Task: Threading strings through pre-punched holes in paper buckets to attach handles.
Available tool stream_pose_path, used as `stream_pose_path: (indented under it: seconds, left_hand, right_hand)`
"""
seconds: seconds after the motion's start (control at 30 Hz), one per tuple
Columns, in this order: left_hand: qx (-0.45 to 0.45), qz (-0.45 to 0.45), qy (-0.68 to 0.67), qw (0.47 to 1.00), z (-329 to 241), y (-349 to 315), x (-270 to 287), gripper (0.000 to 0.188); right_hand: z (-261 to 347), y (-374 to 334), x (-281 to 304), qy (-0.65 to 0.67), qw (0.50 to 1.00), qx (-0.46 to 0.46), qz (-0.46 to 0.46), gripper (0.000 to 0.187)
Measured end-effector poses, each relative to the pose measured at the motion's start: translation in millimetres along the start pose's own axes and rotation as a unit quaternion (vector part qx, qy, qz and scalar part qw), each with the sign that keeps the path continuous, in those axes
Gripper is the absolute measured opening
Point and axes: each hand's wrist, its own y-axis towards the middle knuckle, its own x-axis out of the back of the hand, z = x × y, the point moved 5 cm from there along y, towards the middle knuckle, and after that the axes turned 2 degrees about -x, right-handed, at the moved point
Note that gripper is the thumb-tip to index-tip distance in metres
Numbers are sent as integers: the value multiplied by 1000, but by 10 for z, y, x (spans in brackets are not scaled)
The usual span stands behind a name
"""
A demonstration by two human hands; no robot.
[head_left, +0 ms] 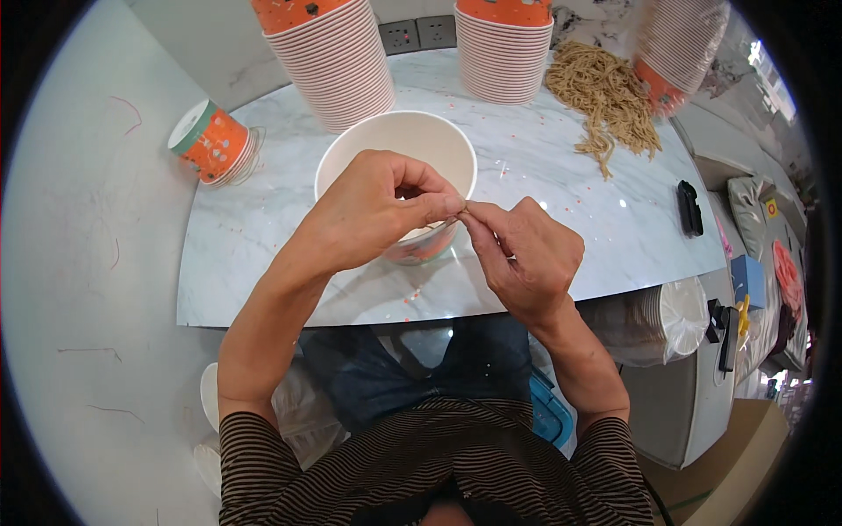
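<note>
A person in a striped top is working with bare hands over a white-lined paper bucket (412, 131), which is standing mouth-up on a marbled tabletop (333, 294), near the front edge. The left hand (377, 206) is reaching across the bucket's mouth, its thumb and index fingers pressing together at the rim's right side. The right hand (531, 254) is meeting it there, its fingers also closing in a tight pinch. A thin brown strand (466, 209) is showing between the two sets of fingertips, though most of it is hiding behind the fingers.

Behind the bucket, two tall stacks of nested orange-and-white buckets, one at left (338, 74) and one at right (503, 66), are rising near the wall sockets (417, 34). A tangle of tan cords (610, 96) is spreading beside the right stack, a plastic-wrapped stack (675, 53) is standing behind, and a small black object (690, 209) is lying near the tabletop's right edge.
</note>
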Motion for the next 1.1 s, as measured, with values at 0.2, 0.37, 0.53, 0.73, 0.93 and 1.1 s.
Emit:
stream_pose_path:
  seconds: [0.2,0.37,0.53,0.73,0.93,1.1]
  left_hand:
    - [-4,-4,-4,1000,7,11,-8,20]
    - [5,-21,-21,1000,11,14,26,20]
    - [-20,-42,-36,998,25,40,44,23]
    - [-51,-53,-84,994,27,63,72,24]
    - [-64,-75,-101,990,2,41,85,23]
    - [-68,-69,-91,991,27,31,79,19]
  right_hand:
    - [-25,-23,-11,21,1000,-16,-8,25]
    - [-86,-30,5,78,992,-104,7,22]
    - [-209,-85,27,110,978,-176,26,16]
    - [-242,-75,44,142,970,-194,41,10]
    - [-301,-128,36,157,950,-261,68,7]
    - [-465,-192,-26,217,899,-374,66,10]
